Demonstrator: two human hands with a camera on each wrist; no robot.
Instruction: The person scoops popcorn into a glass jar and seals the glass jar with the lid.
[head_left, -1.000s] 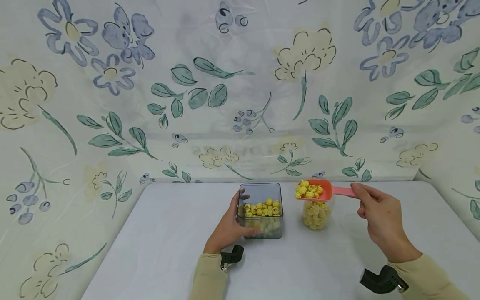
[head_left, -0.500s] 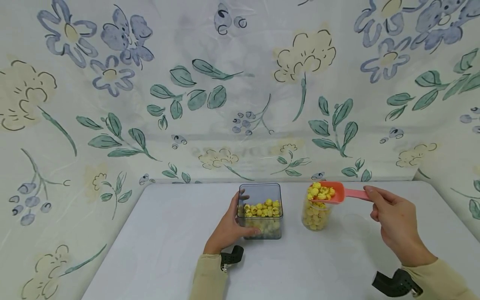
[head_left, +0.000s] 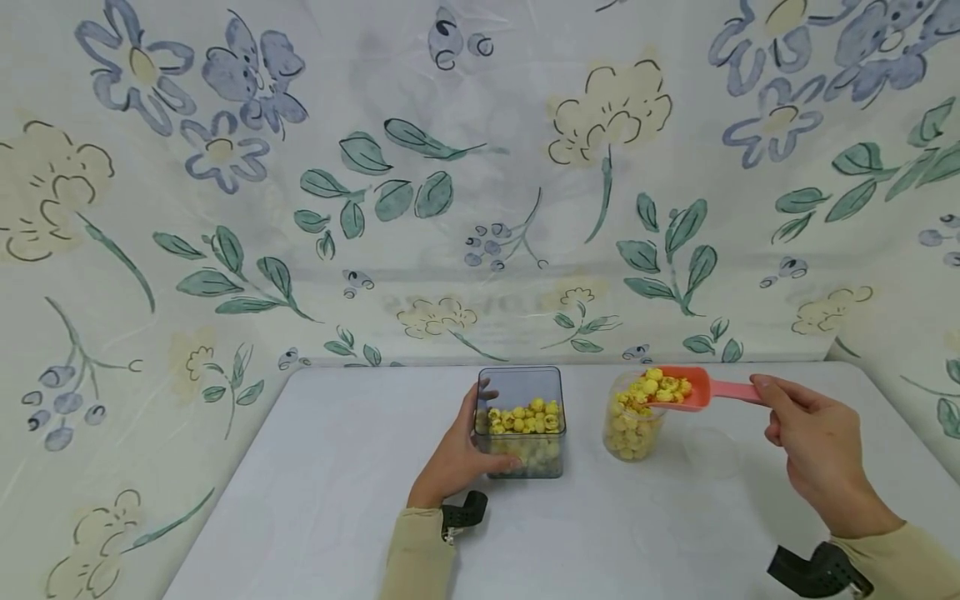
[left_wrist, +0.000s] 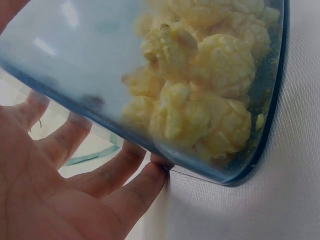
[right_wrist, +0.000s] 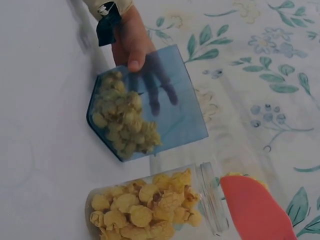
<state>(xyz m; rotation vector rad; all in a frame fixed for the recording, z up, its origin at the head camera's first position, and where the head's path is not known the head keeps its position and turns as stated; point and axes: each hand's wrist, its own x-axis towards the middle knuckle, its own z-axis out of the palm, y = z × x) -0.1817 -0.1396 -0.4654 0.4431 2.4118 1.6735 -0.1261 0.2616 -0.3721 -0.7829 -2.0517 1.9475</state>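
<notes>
A clear blue-grey square container (head_left: 519,457) stands on the table, partly filled with yellow popcorn (head_left: 525,417). My left hand (head_left: 457,458) grips its left side, thumb on the front and fingers behind; the left wrist view shows fingertips against the wall. To its right stands a clear round jar (right_wrist: 142,207), filled with popcorn nearly to its mouth. My right hand (head_left: 821,446) pinches the handle of a coral-red scoop (head_left: 693,390). Loaded with popcorn, the scoop is over the right part of the jar's mouth, its front edge close to the rim. The right hand is outside the right wrist view.
A faint clear disc, perhaps a lid (head_left: 711,452), lies flat to the right of the jar. The white table (head_left: 322,492) ends at a floral-print cloth backdrop (head_left: 480,250). Both wrists wear black camera mounts.
My right hand has drawn the scoop to the right, from left of the jar's mouth to its right part, still carrying popcorn. The left hand and the square container have not moved.
</notes>
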